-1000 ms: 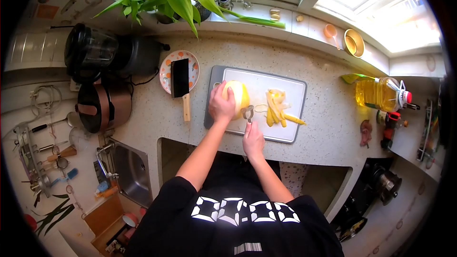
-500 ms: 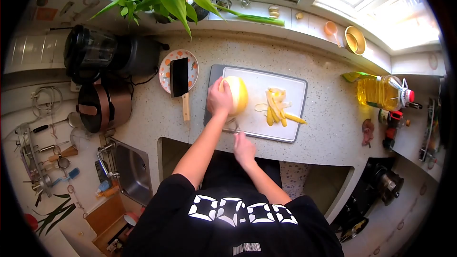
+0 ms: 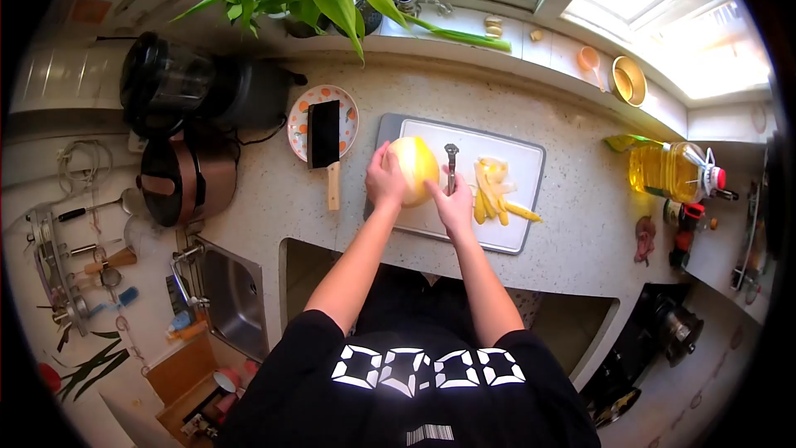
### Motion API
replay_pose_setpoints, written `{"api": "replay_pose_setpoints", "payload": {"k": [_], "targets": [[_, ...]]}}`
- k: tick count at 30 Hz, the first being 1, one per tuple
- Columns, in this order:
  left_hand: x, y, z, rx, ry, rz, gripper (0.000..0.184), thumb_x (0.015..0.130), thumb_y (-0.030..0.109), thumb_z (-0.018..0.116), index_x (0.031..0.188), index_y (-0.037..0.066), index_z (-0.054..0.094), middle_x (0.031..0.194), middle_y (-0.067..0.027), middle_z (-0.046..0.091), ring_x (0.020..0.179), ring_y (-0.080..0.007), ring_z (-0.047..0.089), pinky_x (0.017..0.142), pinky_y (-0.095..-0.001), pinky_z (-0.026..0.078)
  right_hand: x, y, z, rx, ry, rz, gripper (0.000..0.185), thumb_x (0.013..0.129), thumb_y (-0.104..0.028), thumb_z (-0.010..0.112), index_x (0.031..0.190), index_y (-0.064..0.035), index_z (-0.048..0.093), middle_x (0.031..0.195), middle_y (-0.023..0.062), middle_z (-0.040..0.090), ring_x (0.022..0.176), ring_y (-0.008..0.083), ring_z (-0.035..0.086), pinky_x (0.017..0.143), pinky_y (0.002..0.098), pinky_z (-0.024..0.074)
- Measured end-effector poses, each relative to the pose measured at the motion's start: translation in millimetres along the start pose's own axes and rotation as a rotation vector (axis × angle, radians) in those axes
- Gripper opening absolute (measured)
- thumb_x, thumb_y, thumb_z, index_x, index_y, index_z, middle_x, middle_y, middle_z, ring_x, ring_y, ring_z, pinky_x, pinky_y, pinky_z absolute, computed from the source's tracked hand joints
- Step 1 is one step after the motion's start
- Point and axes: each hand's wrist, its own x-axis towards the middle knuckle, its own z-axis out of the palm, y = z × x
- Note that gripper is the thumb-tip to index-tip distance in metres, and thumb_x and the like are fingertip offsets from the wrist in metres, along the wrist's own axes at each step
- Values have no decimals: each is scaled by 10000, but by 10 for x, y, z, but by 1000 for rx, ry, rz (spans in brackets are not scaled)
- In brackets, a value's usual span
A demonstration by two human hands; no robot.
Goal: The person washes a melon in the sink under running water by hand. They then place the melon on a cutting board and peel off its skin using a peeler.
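A partly peeled yellow melon [image 3: 416,168] is over the left part of the grey-edged white cutting board [image 3: 514,168], pale flesh showing beside strips of yellow skin. My left hand [image 3: 385,179] is wrapped round its left side. In my right hand [image 3: 453,206] is a metal peeler [image 3: 451,162], its head pointing away from me. The right fingertips touch or nearly touch the melon's lower right side. Just right of the peeler lies a pile of yellow peelings [image 3: 493,191] on the board.
Left of the board, a cleaver [image 3: 324,137] rests across a patterned plate [image 3: 348,116], its wooden handle over the counter. A blender [image 3: 170,79] and a rice cooker [image 3: 186,178] stand farther left, above the sink [image 3: 232,294]. An oil bottle [image 3: 667,170] stands at the right.
My right hand has moved up from the board's near edge to the melon's right side, bringing the peeler upright. My left hand still holds the melon. The view has shifted slightly.
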Motion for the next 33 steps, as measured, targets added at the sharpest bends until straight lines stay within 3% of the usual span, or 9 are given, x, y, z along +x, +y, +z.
{"api": "replay_pose_setpoints", "payload": {"k": [4,9,10,15,18,19,22,28,33], "targets": [[2,0,-28,-18,12,-3,402,1016,372,532,1311,151,690,1282,-149,704,1187,-350,657,1009,-407,507,137,51,-12,216,-87,194,412,905,-255,805,1219,-15,686,707,-85,492,591,31,408,529,235,312],[24,-96,-14,-57,9,38,391,1014,362,537,1300,148,696,1281,-148,704,1193,-348,653,1012,-403,505,83,358,-153,310,74,198,214,924,-223,787,960,-64,649,727,-44,575,557,45,465,482,230,334],[35,-121,-13,-60,10,43,391,1014,362,538,1302,149,694,1280,-149,704,1192,-348,653,1011,-403,505,54,389,-299,238,93,189,267,894,-233,797,1009,-22,682,812,24,657,745,137,602,712,303,493],[-18,-84,-26,-29,-2,64,392,1016,357,541,1320,154,683,1302,-150,688,1216,-349,634,1023,-412,497,-206,110,-940,-514,276,54,509,926,-404,721,1277,-42,655,1098,250,728,1041,404,702,865,460,537],[-70,-118,-8,62,17,161,398,1022,337,536,1346,145,662,1335,-149,662,1239,-351,611,1036,-423,487,-182,-103,-948,-424,157,117,475,994,-449,604,1259,-58,660,1052,230,733,997,411,702,847,475,533],[-92,-138,-5,61,14,208,397,1025,328,530,1351,142,658,1341,-152,654,1244,-352,604,1039,-425,484,-133,-76,-863,-361,124,-34,447,1053,-432,484,1191,-49,669,1008,221,731,959,429,691,833,495,527],[-166,-191,10,46,-2,311,397,1031,307,516,1362,130,646,1352,-162,638,1247,-358,595,1045,-430,479,100,-219,-576,-438,-60,-190,439,1077,-401,414,1108,-47,672,986,215,731,947,442,680,828,514,520],[-209,-198,85,37,43,370,413,1026,304,512,1358,94,641,1318,-177,649,1224,-371,607,1037,-440,485,444,-885,-254,-942,-318,-96,501,1079,-438,374,1074,-43,682,986,243,726,939,442,691,842,545,533],[-249,-155,88,63,74,380,433,1020,320,515,1344,63,642,1286,-190,663,1214,-378,611,1033,-448,487,382,-864,-232,-1005,-331,-162,496,1080,-431,378,1049,-35,676,932,249,723,903,432,703,811,550,542]]}}
